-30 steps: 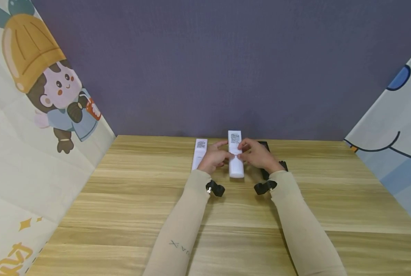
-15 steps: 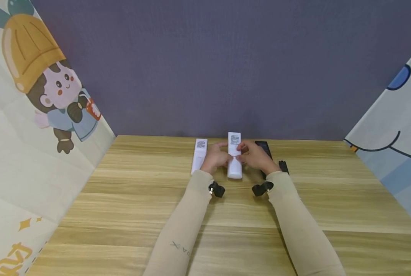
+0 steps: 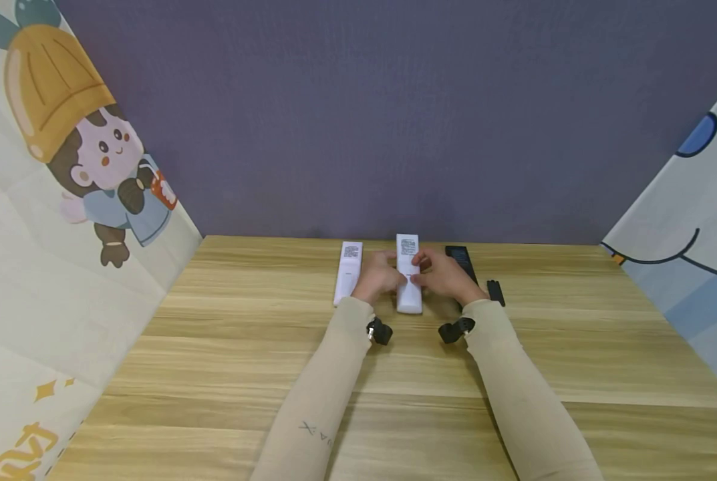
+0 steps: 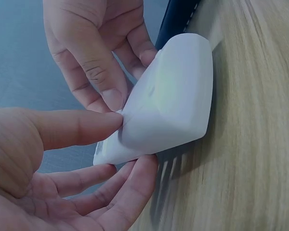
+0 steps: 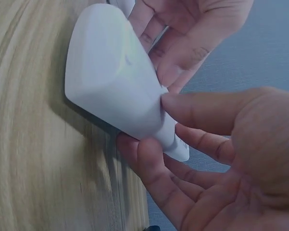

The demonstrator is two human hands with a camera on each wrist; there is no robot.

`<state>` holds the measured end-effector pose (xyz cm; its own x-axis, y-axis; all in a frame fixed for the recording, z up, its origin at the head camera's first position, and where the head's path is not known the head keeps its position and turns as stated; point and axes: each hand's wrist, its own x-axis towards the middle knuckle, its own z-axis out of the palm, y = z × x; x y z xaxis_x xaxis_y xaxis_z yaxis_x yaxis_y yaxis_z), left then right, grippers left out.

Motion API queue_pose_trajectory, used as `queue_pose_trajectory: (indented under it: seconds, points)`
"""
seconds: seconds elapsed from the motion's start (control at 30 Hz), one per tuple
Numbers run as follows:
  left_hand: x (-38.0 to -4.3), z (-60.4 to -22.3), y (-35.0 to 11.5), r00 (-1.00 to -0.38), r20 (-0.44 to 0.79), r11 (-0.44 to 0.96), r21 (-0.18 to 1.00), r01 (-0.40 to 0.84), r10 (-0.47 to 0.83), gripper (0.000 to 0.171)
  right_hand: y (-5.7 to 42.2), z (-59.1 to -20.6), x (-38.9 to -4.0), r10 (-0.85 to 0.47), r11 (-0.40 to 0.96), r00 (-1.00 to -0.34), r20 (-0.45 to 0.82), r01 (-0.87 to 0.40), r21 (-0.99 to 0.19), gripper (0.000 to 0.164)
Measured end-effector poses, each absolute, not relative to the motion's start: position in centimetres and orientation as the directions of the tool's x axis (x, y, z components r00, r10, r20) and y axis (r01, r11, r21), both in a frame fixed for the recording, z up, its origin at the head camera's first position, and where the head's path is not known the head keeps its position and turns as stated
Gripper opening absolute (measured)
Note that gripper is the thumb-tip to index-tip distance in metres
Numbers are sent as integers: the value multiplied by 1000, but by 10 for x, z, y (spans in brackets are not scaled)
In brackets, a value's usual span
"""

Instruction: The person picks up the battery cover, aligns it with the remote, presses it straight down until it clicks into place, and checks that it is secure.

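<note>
Back side up, a white remote control (image 3: 408, 297) with a printed label at its far end is held between both hands at the table's far side. My left hand (image 3: 377, 275) grips it from the left, thumb on the battery cover and fingers along the side and underneath. From the other side my right hand (image 3: 446, 275) holds it, its thumb pressing near the left thumb at the middle of the back. In the left wrist view the thick rounded end of the remote control (image 4: 176, 91) sits close over the wood, casting a shadow.
Another white remote control (image 3: 349, 270) lies left of my left hand, label up. A black remote control (image 3: 460, 259) is partly hidden behind my right hand, with a small black cover-like piece (image 3: 495, 292) beside it. A dark wall (image 3: 358, 120) rises behind the wooden table (image 3: 226, 374).
Both hands and the white remote control have come slightly nearer and lower. More of the black remote control and the black piece shows now. The grip looks the same.
</note>
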<state>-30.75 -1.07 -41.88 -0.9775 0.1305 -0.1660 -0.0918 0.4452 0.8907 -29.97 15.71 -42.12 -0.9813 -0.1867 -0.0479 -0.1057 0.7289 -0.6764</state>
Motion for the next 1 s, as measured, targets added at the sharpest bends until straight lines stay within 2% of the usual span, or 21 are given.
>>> queue_pose_trajectory:
  seconds: [0.5, 1.0]
  points:
    - [-308, -421, -9, -983, -151, 595, 801, -62, 101, 69, 155, -427, -301, -222, 709, -971, -88, -99, -698, 32]
    - [-309, -425, -9, -986, -131, 631, 775, -35, 106, 61, 152, -428, -300, -226, 724, -969, -101, -98, -683, 29]
